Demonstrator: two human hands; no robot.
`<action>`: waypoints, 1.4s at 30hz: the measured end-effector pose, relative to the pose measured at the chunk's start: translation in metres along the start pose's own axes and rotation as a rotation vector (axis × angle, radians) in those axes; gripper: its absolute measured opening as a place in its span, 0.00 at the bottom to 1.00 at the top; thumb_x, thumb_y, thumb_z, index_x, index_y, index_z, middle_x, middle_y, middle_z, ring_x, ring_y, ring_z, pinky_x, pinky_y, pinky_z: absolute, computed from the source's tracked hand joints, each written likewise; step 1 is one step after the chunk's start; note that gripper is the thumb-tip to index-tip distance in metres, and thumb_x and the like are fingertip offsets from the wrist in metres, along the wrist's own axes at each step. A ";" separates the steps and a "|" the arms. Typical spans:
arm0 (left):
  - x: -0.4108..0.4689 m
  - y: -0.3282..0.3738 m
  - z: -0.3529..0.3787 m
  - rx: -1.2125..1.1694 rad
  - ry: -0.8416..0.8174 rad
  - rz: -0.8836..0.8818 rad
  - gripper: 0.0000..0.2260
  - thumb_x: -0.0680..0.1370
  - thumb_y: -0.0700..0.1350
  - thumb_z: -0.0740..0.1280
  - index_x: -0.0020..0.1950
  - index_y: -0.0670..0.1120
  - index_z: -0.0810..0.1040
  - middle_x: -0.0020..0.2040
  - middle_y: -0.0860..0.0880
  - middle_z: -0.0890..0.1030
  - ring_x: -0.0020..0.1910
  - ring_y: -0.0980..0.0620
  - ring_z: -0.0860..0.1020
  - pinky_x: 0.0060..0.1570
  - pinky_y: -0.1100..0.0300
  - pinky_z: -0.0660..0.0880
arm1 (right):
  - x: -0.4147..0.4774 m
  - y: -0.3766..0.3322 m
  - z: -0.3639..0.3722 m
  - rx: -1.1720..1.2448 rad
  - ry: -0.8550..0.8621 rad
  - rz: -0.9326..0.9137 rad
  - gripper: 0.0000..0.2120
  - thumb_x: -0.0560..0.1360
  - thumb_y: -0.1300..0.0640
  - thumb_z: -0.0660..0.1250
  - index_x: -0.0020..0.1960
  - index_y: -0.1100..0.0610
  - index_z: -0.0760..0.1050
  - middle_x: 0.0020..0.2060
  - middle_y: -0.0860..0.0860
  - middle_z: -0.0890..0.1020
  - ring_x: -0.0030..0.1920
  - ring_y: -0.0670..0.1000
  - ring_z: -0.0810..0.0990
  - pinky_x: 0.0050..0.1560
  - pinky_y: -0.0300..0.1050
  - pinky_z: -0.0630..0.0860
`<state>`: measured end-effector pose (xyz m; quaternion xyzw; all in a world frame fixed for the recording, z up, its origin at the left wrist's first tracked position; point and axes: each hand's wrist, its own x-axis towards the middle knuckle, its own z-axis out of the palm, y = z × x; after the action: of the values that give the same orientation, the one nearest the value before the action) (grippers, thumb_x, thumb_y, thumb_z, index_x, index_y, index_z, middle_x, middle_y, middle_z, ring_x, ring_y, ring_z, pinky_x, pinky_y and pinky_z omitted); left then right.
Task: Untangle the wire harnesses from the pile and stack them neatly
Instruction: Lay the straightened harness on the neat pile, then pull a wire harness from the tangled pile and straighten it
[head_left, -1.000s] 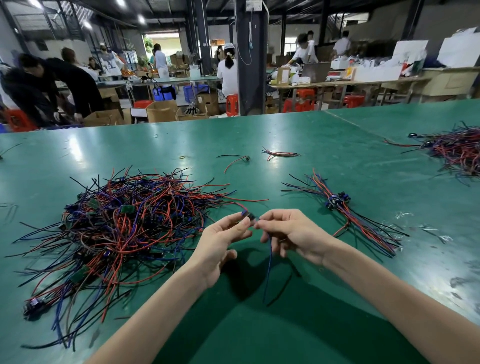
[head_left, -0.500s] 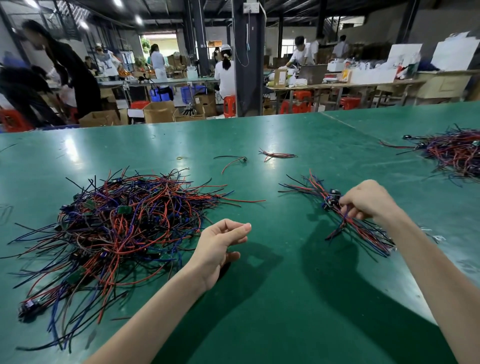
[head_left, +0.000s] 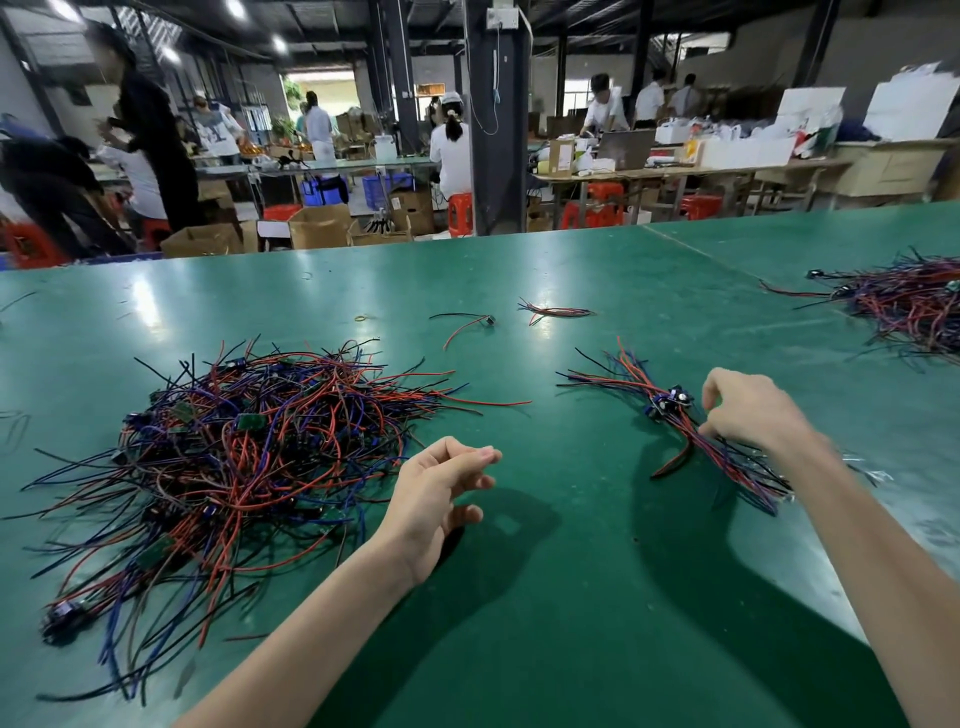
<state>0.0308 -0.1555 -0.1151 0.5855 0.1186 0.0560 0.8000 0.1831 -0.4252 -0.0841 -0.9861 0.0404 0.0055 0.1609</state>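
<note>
Two hands are out: the left hand is loosely curled and empty beside the tangled pile. The right hand curls over the neat stack; I cannot tell if it is pinching a wire. Another heap is cut off at the right edge.

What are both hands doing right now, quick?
Left hand: open, holding nothing.
Right hand: curled over the sorted red-and-blue wire harness stack; grip cannot be told.

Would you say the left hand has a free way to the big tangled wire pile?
Probably yes: the left hand is empty and right beside the tangled pile, with only bare green table between them.
</note>
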 end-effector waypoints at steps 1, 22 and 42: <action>0.000 0.000 0.000 -0.004 -0.002 0.002 0.17 0.73 0.38 0.69 0.29 0.49 0.68 0.41 0.50 0.84 0.30 0.58 0.76 0.25 0.65 0.67 | 0.000 0.001 0.001 -0.021 -0.005 -0.001 0.12 0.70 0.64 0.71 0.39 0.51 0.69 0.49 0.57 0.77 0.52 0.59 0.75 0.49 0.48 0.73; -0.005 0.000 0.003 0.226 -0.066 0.342 0.15 0.72 0.35 0.72 0.29 0.50 0.76 0.33 0.52 0.79 0.32 0.57 0.74 0.24 0.64 0.71 | -0.065 -0.071 0.072 0.252 0.155 -0.635 0.07 0.70 0.58 0.68 0.36 0.54 0.71 0.35 0.50 0.77 0.39 0.56 0.75 0.41 0.49 0.73; 0.059 0.119 -0.114 1.047 0.535 0.566 0.08 0.74 0.37 0.67 0.36 0.44 0.73 0.43 0.44 0.81 0.43 0.43 0.78 0.45 0.50 0.77 | -0.068 -0.079 0.077 0.288 0.095 -0.702 0.12 0.67 0.61 0.69 0.31 0.52 0.68 0.33 0.48 0.73 0.37 0.52 0.71 0.39 0.44 0.67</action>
<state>0.0642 0.0000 -0.0421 0.8723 0.1665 0.3429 0.3063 0.1224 -0.3212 -0.1306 -0.9065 -0.2919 -0.1016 0.2878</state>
